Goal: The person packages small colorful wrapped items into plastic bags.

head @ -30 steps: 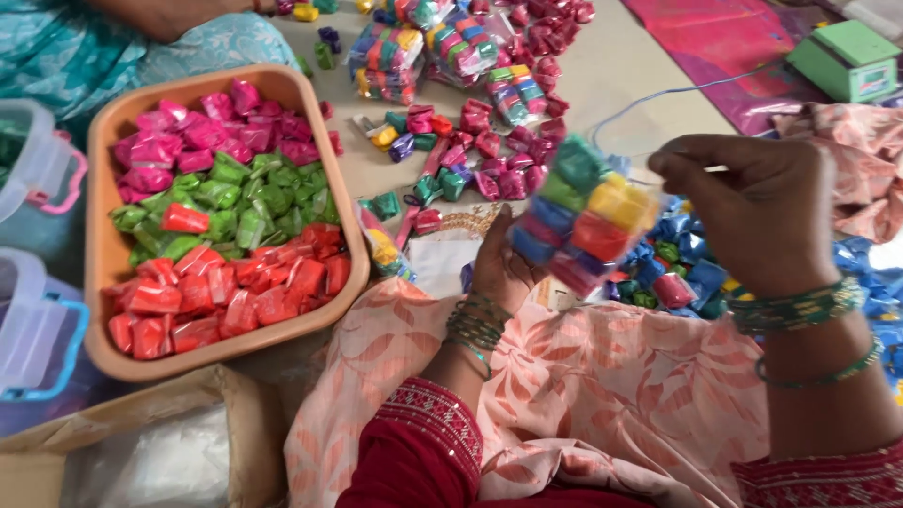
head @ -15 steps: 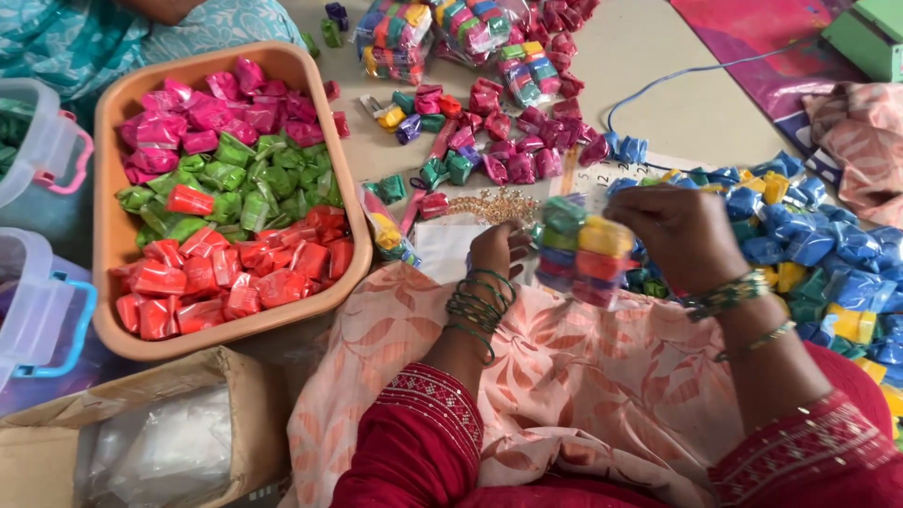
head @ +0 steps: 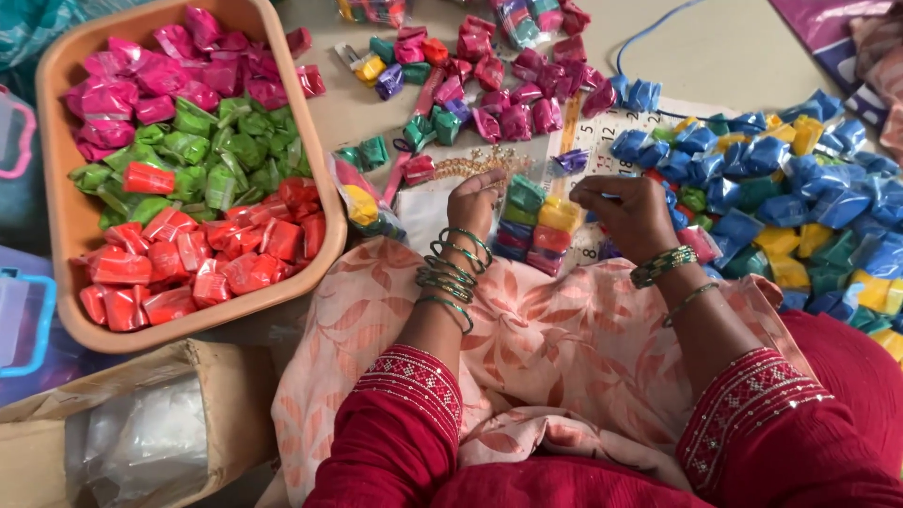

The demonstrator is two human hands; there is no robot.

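Head view, what do you see?

— Two hands over a lap with a peach flowered cloth (head: 564,348). The left hand (head: 475,202) and the right hand (head: 625,212) both touch a clear bag of little colour packets (head: 538,226).

— Where is the bag?

— It sits between the two hands, at the front edge of the cloth. Green and yellow packets are at the top, with pink and blue ones lower down.

— What are the hands doing?

— The left hand is curled against the bag's left side. The right hand has its fingers pinched tight at the bag's top right corner. I cannot tell if something thin is in that pinch.

— How would the bag feel?

— I think it is light and soft and squishy. The plastic looks slippery, and the packets could slide about inside. Holding the top edge with one hand and a side with the other looks best.

— What else is near?

— A peach tub (head: 56,188) on the left holds pink, green and red packets. A heap of blue packets (head: 828,207) lies on the right. More pink packets (head: 508,103) lie on the floor ahead.
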